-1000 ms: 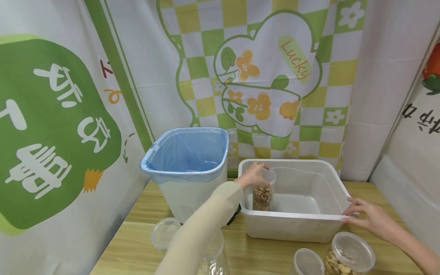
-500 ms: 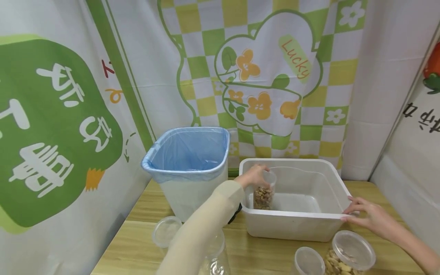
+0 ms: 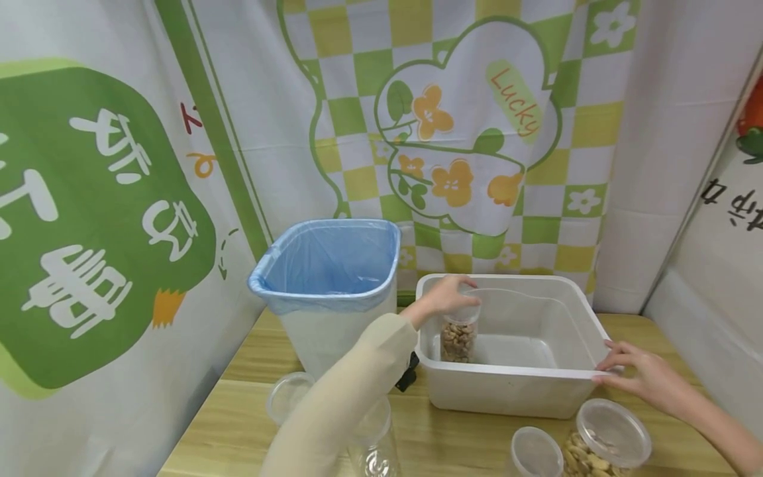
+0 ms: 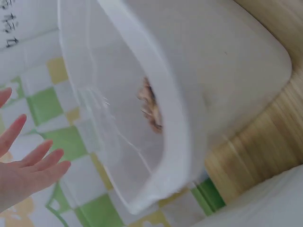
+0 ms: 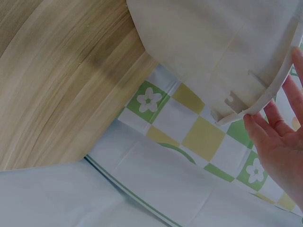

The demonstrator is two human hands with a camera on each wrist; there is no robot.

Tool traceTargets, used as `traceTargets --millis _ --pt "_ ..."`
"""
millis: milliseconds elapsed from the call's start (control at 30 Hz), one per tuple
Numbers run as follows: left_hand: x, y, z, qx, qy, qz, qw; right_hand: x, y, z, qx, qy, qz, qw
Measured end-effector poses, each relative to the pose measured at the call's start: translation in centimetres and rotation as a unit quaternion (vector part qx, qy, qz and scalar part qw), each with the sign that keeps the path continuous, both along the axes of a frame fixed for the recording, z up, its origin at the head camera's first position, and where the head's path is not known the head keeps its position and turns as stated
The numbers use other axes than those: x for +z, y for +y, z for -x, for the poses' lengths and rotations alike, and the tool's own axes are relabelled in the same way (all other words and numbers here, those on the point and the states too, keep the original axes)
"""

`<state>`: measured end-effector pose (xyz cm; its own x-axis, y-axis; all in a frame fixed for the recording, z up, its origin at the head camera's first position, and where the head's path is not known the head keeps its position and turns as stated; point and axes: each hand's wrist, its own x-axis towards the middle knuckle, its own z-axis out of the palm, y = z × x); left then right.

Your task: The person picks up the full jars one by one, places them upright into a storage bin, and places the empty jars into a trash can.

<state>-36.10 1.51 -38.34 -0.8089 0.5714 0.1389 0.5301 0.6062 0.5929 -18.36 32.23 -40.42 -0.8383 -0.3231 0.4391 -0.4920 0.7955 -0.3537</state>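
Note:
Over the left end of a white plastic tub is my left hand, right above a clear jar of brown nuts that stands upright inside. The left wrist view shows that hand with spread, fairly straight fingers and nothing held. There the tub's rim hides most of the jar; only some nuts show. My right hand pinches the tub's right front corner. In the right wrist view its thumb and fingers meet the rim from both sides.
Left of the tub stands a bin lined with a blue bag. Nearer me on the wooden table are a lidded jar of pale nuts, a smaller lidded container, a clear jar and another clear container partly behind my left sleeve.
My left hand has let go of the nut jar and risen slightly above it. The jar stays in the tub, and my right hand keeps its hold on the corner.

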Motion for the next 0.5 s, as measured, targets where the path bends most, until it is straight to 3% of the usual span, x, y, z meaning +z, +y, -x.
traceTargets --millis 133,167,333,500 --pt "6.0 -0.3 -6.7 -0.001 -0.043 -0.003 0.9991 -0.1 -0.1 0.1 0.002 -0.007 0.001 1.000" --pt "6.7 -0.3 -7.8 -0.002 -0.049 -0.006 0.9988 -0.2 -0.1 0.1 0.002 -0.008 0.001 1.000" --pt "7.7 0.4 -10.1 -0.023 -0.048 -0.006 0.9986 -0.2 -0.2 0.1 0.002 -0.009 0.001 1.000" --pt "8.2 1.4 -12.3 -0.054 -0.023 0.001 0.9983 -0.2 0.1 0.1 0.002 0.005 0.001 1.000"
